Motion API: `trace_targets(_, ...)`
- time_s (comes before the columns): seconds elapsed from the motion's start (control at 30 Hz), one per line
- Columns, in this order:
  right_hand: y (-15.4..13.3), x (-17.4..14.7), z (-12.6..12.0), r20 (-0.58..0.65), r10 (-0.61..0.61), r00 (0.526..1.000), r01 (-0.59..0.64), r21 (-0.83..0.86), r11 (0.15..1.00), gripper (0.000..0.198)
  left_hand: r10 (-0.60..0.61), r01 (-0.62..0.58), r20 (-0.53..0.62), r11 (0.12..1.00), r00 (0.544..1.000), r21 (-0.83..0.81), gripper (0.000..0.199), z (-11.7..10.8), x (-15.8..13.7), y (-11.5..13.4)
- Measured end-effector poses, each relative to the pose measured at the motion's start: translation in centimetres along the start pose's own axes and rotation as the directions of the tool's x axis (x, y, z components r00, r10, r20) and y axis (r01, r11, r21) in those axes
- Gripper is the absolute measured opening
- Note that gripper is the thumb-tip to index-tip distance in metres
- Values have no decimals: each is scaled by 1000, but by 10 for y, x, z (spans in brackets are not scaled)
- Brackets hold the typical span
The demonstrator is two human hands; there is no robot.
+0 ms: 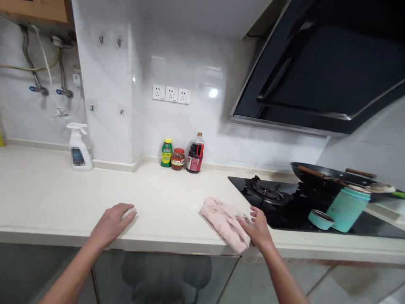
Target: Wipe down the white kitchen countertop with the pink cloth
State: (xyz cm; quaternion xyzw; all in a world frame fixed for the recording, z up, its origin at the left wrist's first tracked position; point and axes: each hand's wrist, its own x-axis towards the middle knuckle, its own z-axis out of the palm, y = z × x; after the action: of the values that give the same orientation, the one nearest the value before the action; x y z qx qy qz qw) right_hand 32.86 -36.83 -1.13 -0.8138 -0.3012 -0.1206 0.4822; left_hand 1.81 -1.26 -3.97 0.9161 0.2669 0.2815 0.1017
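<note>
Touching the crumpled pink cloth (223,221) at the near edge of the counter (167,207), left of the stove (281,219), the right hand (260,231) curls loosely, its grip unclear, while the left hand (109,223), thumb and fingers apart, holds nothing; handling appears under way, the remainder indeterminable.

Left hand (113,223), thumb parted, points inward; right hand (258,230) curls loosely, grip unclear.

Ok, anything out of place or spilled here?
No clear spill or damage. One oddity: the teal canister stands on the gas hob, in front of the wok, with a small teal container beside it; that seems an unlikely storage spot.
</note>
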Motion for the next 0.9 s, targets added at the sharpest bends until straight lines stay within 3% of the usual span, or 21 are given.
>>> trace_targets(0.1,12,2,-21,25,-12,1000,16,-155,988,35,5,-5,-3,1000,1000,11,48,0,-1,2)
trace_targets(0.2,9,5,-23,87,-37,995,60,-275,959,33,8,-8,0,1000,1000,30,49,-1,-2,5)
trace_targets(0.3,1,3,-5,210,-66,975,139,-352,926,36,20,-20,-6,999,1000,39,49,-3,-3,7)
trace_targets(0.43,-17,-11,30,395,-112,912,279,-395,875,47,13,-12,-15,999,1000,37,48,-4,-4,11)
trace_targets(0.6,-70,-52,79,577,-218,787,462,-317,828,55,11,-11,-9,999,1000,47,50,-3,-3,11)
trace_targets(0.63,-85,-64,92,612,-264,745,511,-269,817,52,17,-16,-11,999,1000,44,50,-3,-3,10)
trace_targets(0.7,-116,-89,119,668,-427,610,638,-94,765,56,22,-21,-11,999,1000,31,49,-2,-2,7)
trace_targets(0.8,-147,-121,157,614,-626,480,773,41,633,77,-9,9,3,1000,1000,-18,49,-1,-1,3)
trace_targets(0.9,-151,-134,180,527,-714,460,843,-6,538,59,-59,61,26,995,998,-74,50,-3,-1,2)
